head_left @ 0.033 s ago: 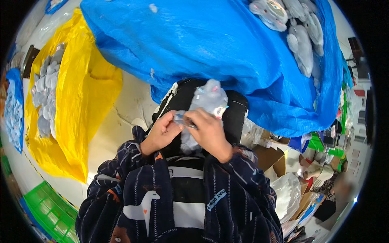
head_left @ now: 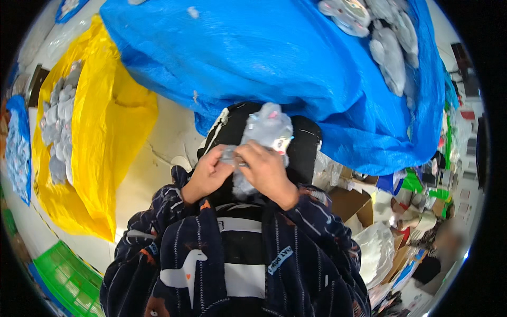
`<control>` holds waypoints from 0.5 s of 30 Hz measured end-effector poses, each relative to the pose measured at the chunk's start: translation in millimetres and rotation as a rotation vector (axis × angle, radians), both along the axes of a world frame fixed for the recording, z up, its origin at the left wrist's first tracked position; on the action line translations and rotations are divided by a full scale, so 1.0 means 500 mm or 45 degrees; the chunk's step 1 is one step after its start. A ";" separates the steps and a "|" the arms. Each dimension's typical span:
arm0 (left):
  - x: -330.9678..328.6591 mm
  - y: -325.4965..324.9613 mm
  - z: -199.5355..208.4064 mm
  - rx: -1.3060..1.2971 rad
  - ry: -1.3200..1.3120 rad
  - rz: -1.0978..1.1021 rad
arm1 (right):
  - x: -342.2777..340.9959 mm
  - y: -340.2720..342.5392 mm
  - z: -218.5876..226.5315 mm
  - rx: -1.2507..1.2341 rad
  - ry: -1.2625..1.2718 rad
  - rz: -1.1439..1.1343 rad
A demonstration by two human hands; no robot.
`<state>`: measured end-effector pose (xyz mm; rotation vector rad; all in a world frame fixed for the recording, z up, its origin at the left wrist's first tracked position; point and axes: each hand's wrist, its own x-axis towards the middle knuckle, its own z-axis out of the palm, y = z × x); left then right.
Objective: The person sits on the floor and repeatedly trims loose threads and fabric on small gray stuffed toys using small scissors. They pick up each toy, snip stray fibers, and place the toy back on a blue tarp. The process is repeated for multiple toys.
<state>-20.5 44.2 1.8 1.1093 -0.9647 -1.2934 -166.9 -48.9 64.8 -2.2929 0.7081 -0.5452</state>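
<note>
Pale tiled floor (head_left: 179, 127) shows through the clutter of this workspace, which is seriously packed with plush. Front and center, a grey plush toy (head_left: 266, 127) is lying lengthwise on the person's black-trousered lap (head_left: 307, 145), pink patch toward the far end and a printed-looking eye on its right side. The left hand (head_left: 208, 170) has thumb and fingers pinched on a little fuzzy grey bit at the toy's left edge. Right beside it, the right hand (head_left: 264, 170) is curled over the toy's body, gripping a small metallic thing (head_left: 243, 165) that's too blurry to identify. Dark patterned sleeves (head_left: 319, 222) cover both forearms. Just past the knees spreads a huge blue plastic sheet (head_left: 227, 58), with more grey plushies (head_left: 388, 55) at its upper right. Over on the left, a yellow plastic bag (head_left: 127, 119) holds another heap, and a green plastic basket (head_left: 63, 272) sits lower down. Off to the right: an open cardboard box (head_left: 346, 203) and some clear plastic (head_left: 375, 253).
</note>
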 end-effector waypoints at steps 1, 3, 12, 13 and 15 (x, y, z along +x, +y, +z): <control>0.010 -0.001 -0.007 -0.110 -0.205 -0.012 | 0.002 0.002 -0.007 -0.020 -0.009 0.019; 0.012 0.007 -0.014 0.129 0.075 0.130 | -0.002 0.028 -0.010 0.447 -0.309 -0.039; 0.068 0.045 0.044 0.534 -0.048 0.045 | -0.156 -0.004 -0.038 0.617 -0.249 -0.796; 0.073 0.041 0.049 0.563 -0.077 0.010 | -0.143 -0.010 -0.047 0.731 -0.300 -0.795; 0.083 0.034 0.051 0.440 -0.321 -0.062 | -0.111 -0.032 -0.060 0.694 -0.342 -0.754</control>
